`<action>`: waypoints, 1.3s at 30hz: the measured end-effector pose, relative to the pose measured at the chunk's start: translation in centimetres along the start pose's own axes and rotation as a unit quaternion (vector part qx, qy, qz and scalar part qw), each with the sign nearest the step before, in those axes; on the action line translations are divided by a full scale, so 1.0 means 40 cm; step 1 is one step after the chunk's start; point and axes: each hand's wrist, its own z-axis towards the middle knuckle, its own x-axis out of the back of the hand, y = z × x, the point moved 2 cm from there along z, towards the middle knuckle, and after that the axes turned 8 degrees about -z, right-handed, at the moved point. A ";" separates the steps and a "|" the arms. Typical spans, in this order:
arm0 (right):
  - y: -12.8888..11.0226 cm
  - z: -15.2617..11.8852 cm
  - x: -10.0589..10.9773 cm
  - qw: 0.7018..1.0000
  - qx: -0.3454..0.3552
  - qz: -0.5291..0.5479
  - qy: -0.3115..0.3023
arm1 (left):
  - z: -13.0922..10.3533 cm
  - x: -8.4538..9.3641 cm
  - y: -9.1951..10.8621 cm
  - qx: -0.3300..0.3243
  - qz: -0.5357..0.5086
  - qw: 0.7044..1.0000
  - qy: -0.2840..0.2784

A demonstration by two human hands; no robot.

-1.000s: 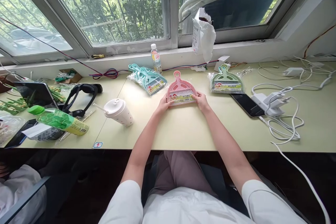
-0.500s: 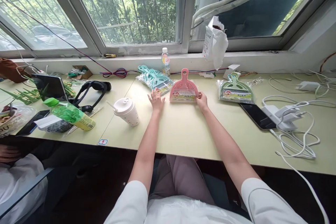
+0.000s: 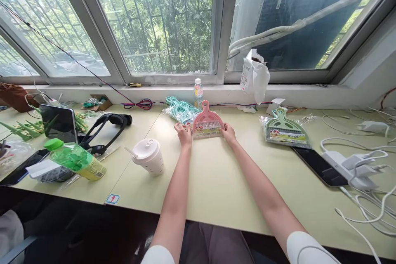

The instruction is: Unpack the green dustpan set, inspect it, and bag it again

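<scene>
In the middle of the table (image 3: 222, 189), just in front of the clear bottle with a white cap (image 3: 198, 93), is the pink dustpan set (image 3: 208, 121), its handle pointing toward the window (image 3: 170, 20). The right hand (image 3: 229, 133) grips the set's lower right edge, thumb and fingers closed on it. The left hand (image 3: 185, 135) is at the opposite lower corner with its fingers curled; whether it pinches the pink set or the teal dustpan sets (image 3: 183, 108) just behind it, I cannot tell. Those teal sets lie in clear wrapping, partly overlapping. Well to the right, the green dustpan set (image 3: 284, 126) rests in its own wrapping by the black phone (image 3: 318, 167), with a white power strip (image 3: 340, 167) beyond. On the left stands a white lidded cup (image 3: 149, 157) with a straw, and past it a green-capped bottle (image 3: 74, 159) leans over near a black headset (image 3: 107, 132).
</scene>
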 end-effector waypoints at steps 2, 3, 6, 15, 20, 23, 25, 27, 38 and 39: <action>-0.024 0.020 -0.026 0.999 -0.012 -0.032 0.001 | 0.001 0.002 0.002 0.004 0.002 1.000 -0.001; -0.036 0.029 -0.039 0.999 -0.022 -0.047 0.004 | 0.002 0.003 0.003 0.005 0.000 1.000 -0.005; -0.069 0.052 -0.075 0.996 -0.045 -0.072 0.013 | 0.007 0.008 0.003 0.013 -0.011 1.000 -0.022; -0.135 0.086 -0.151 0.996 -0.047 -0.074 0.010 | -0.014 -0.002 0.012 -0.011 0.054 0.996 -0.069; -0.140 0.093 -0.164 0.995 -0.012 -0.096 0.012 | -0.011 -0.004 -0.005 -0.008 0.042 0.996 -0.082; -0.141 0.092 -0.173 0.991 0.013 -0.129 0.017 | -0.005 0.002 -0.009 0.004 -0.001 0.998 -0.064; -0.145 0.092 -0.182 0.987 0.024 -0.160 0.017 | -0.003 0.002 -0.007 0.013 -0.001 0.998 -0.058; -0.150 0.091 -0.191 0.982 0.034 -0.184 0.013 | -0.003 0.001 -0.003 0.024 0.013 0.998 -0.052; -0.147 0.103 -0.179 0.990 0.024 -0.135 0.014 | 0.004 0.023 0.003 0.083 0.016 0.996 -0.018; -0.148 0.105 -0.176 0.992 0.018 -0.127 0.013 | 0.004 0.024 0.004 0.082 0.012 0.996 -0.016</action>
